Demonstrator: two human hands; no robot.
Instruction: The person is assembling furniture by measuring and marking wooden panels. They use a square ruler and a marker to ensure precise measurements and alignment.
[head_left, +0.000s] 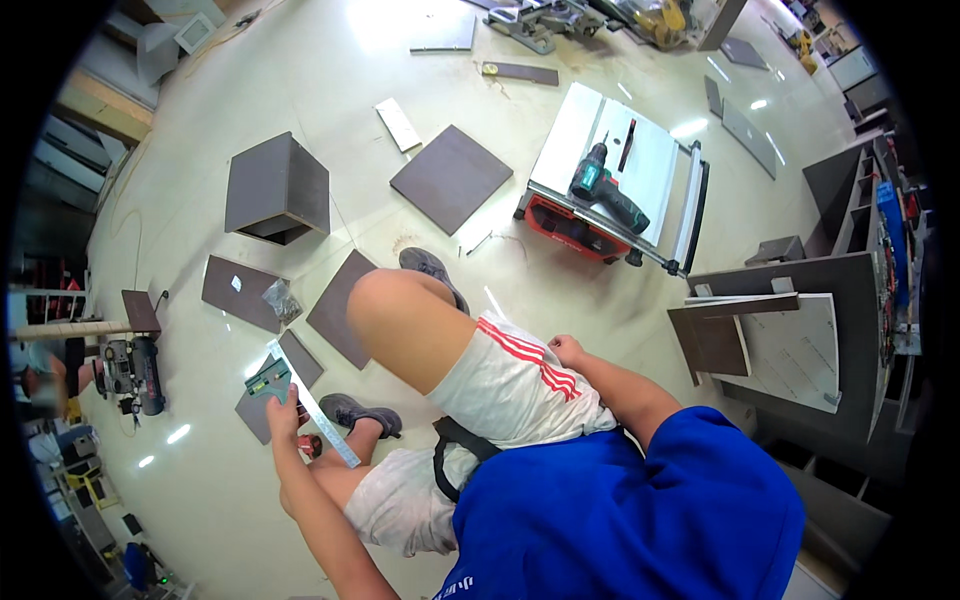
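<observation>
My left hand (285, 412) is closed around a combination square (268, 378), whose green head shows above my fingers. Its pale steel rule slants down past my left shin. Beside the hem of my shorts, my right hand (567, 350) hangs with its fingers curled in, and nothing shows in them. Below the square lies a small dark board (300, 362) on the floor. Past it, a bag of small hardware (281, 301) rests at the edge of another dark board (240, 283).
A cordless drill (610, 190) lies on a table saw (650, 160) ahead right. An open-ended dark box (280, 185) and a square panel (451, 180) are ahead. A dark cabinet (850, 300) with boards leaning on it stands at right. Another tool (132, 375) is far left.
</observation>
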